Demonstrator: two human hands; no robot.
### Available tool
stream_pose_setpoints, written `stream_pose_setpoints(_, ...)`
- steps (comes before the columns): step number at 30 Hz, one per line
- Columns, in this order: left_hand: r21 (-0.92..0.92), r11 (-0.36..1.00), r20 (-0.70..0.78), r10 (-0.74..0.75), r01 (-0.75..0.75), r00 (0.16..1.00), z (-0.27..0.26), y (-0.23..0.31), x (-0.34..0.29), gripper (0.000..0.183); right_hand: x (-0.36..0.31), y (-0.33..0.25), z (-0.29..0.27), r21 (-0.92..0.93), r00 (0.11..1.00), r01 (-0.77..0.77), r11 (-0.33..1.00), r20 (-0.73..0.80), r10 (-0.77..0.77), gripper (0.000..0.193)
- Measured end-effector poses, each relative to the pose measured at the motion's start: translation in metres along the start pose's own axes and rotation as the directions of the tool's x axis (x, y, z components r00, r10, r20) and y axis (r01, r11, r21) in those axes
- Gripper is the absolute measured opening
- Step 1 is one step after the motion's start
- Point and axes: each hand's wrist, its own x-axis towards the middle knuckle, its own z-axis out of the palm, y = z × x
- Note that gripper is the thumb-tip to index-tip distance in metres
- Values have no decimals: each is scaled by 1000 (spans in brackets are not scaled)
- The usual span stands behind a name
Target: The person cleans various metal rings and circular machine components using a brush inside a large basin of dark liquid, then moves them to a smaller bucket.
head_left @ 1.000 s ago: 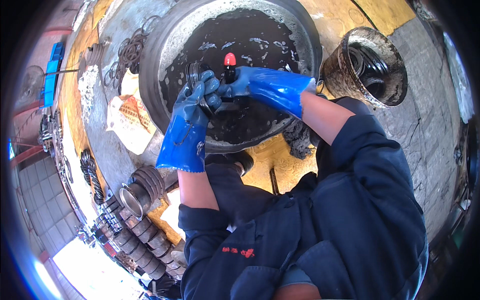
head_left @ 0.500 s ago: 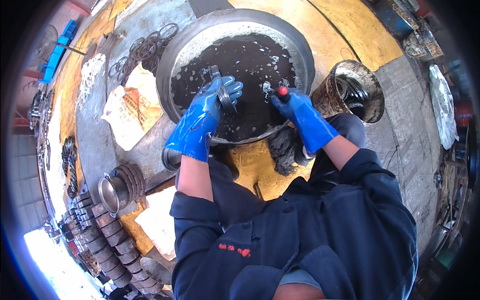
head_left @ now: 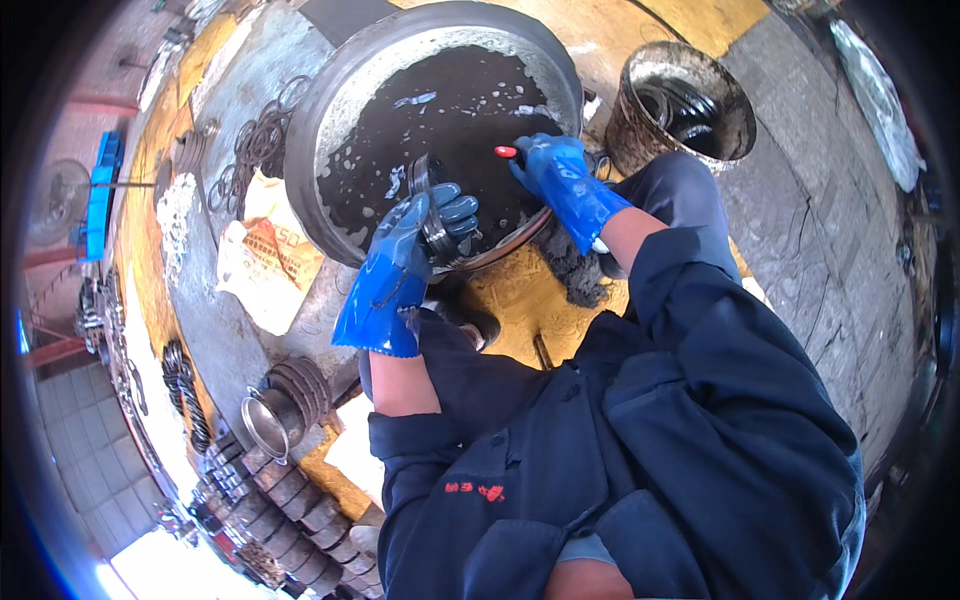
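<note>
My left hand (head_left: 395, 240), in a blue rubber glove, grips a stack of thin dark metal rings (head_left: 433, 222) at the near side of a big round basin (head_left: 303, 185). The rings are wet and stand on edge, the fingers reaching through or round them. Dark liquid (head_left: 455, 105) with patches of foam fills the basin. To the right, over the liquid, my gloved right hand (head_left: 555, 168) is closed round a tool with a red-ended handle (head_left: 506, 152). The rest of that tool is hidden by the hand.
Right of the basin stands a grimy bucket (head_left: 622, 125) holding dark rings. Loose rings (head_left: 262, 140) and a printed sack (head_left: 270, 262) lie to the left. Ring stacks (head_left: 300, 390) and rows of metal cylinders (head_left: 300, 510) stand at lower left. Clear plastic (head_left: 878, 105) lies far right.
The view has shifted, and the basin sits higher and farther left in it. My right hand has come nearer the left one, its red handle end now pointing left. The rings remain in my left hand.
</note>
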Motion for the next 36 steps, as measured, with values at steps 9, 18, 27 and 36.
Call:
stream_pose_setpoints(9, 120, 993, -21, -8, 11, 1000, -11, -1, -6, 40, 5, -6, -7, 26, 994, -55, 998, 97, 53, 25)
stream_pose_setpoints(18, 131, 991, -63, 12, -3, 998, -9, 3, -6, 41, 5, -1, 3, 38, 999, -46, 998, 28, 45, 20)
stream_pose_setpoints(27, 181, 973, -61, 155, -142, 986, -18, 10, 11, 55, 10, -10, -24, 8, 933, -113, 994, 344, 103, 33)
stream_pose_setpoints(36, -9, 979, -51, 201, -202, 978, -32, 28, 37, 59, 1, -1, 3, 5, 999, 4, 1000, -50, -3, 22)
